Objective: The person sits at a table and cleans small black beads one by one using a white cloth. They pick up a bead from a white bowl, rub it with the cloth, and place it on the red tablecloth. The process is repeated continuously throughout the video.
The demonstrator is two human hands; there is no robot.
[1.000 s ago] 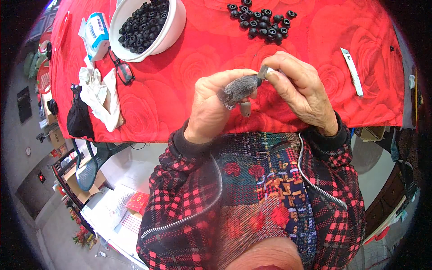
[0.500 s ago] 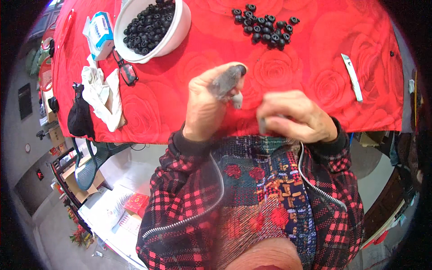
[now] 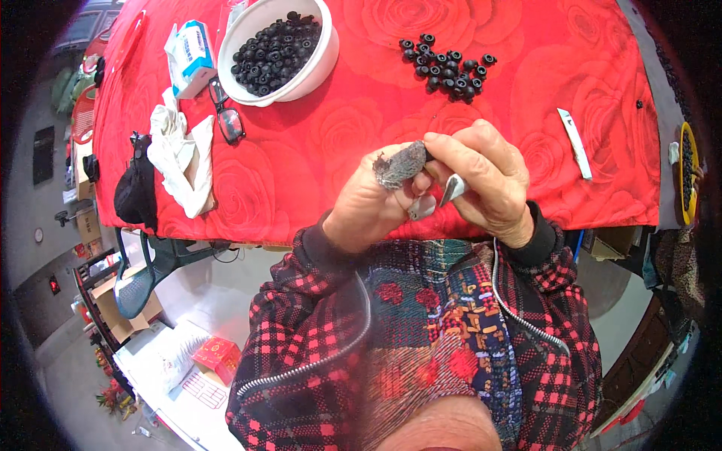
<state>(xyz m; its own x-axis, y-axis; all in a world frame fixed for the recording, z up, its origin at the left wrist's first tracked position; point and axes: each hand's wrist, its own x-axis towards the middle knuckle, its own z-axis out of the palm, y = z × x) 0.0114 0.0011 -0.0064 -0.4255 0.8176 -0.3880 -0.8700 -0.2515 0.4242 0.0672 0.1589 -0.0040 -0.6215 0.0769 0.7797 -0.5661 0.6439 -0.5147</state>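
As my right hand [image 3: 481,180] has come back up from my lap | it pinches a blade [image 3: 453,188] against the grey wrap [image 3: 402,164] | left hand [image 3: 368,207] clenched, wrap on its thumb | trimming seems to resume.

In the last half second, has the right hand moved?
Yes. The right hand has come up from near the table's edge and back to the left hand, pinching the grey piece there, nearer the loose black beads.
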